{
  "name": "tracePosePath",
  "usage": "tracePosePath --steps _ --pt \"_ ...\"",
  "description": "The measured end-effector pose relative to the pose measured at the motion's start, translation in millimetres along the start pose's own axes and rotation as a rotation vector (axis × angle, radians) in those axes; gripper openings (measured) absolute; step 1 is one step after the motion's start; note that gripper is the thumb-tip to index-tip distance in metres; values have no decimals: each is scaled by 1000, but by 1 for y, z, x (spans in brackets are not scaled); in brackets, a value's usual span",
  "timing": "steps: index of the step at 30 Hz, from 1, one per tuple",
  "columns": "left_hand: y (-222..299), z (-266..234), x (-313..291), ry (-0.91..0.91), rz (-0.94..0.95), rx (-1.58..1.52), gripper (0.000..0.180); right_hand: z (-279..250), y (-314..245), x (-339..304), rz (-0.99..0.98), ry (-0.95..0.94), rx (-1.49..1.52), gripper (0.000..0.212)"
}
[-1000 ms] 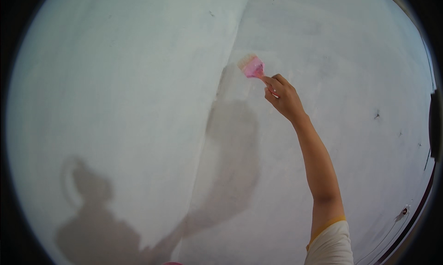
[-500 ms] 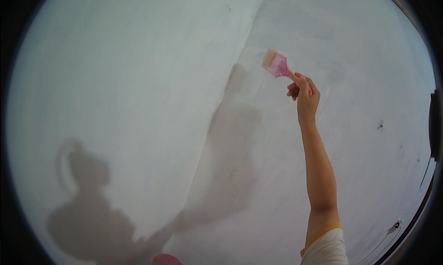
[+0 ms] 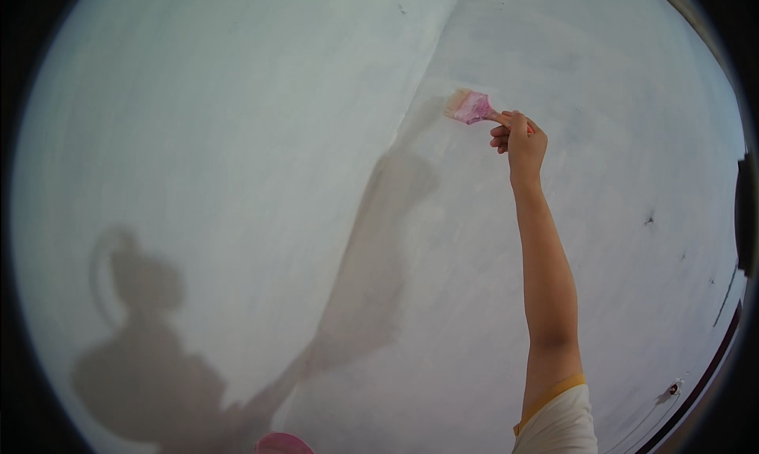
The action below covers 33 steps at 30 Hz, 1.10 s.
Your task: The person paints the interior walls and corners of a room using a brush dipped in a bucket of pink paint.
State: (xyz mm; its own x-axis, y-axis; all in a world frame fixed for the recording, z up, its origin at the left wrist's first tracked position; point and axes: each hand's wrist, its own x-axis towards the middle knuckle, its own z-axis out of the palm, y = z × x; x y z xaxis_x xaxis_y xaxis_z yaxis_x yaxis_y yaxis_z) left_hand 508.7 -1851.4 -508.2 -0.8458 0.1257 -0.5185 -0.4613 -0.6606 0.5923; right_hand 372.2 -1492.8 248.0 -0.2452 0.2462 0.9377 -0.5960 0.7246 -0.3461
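Observation:
My right hand (image 3: 526,144) is raised high, its fingers closed round the handle of a flat paintbrush (image 3: 473,107). The brush has pale bristles and a pink-smeared ferrule, and points to the left. Its bristle tips appear to touch the pale wall (image 3: 506,280), with the brush's shadow meeting them. Just left of the bristles runs the slanting corner line where two wall faces meet. At the lower edge shows the rim of a pink container (image 3: 282,444); what holds it is out of the picture. My left hand is not in view.
The left wall face (image 3: 221,138) carries my shadow. Small dark marks (image 3: 649,221) dot the right face. A fitting with thin wires (image 3: 674,389) sits low at the right, near a dark edge strip (image 3: 696,402). A dark object (image 3: 745,213) stands at the far right.
My right hand has risen slightly and the brush has tilted flatter. The bristles have come closer to the wall, where they now look splayed, and the arm's shadow has narrowed.

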Motion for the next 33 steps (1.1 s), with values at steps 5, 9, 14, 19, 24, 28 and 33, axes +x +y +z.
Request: tracePosePath --steps 5,9,14,19,24,28,33 --pt "52 15 -16 30 47 322 54 17 4 9 27 31 154 34" --pt "45 7 -26 42 70 330 58 23 -14 -5 26 32 111 33" --pt "69 -5 -45 123 22 389 57 26 -25 -30 -71 142 61 34" --pt "60 -10 -21 97 65 496 51 31 -5 -9 -58 103 133 34" --pt "55 17 -32 44 99 397 48 24 3 -1 -25 69 86 34" --pt "58 -11 -24 98 130 360 48 20 -23 -35 -7 171 12 34" --pt "79 -23 -60 65 80 344 51 22 -36 -49 -64 103 139 35"
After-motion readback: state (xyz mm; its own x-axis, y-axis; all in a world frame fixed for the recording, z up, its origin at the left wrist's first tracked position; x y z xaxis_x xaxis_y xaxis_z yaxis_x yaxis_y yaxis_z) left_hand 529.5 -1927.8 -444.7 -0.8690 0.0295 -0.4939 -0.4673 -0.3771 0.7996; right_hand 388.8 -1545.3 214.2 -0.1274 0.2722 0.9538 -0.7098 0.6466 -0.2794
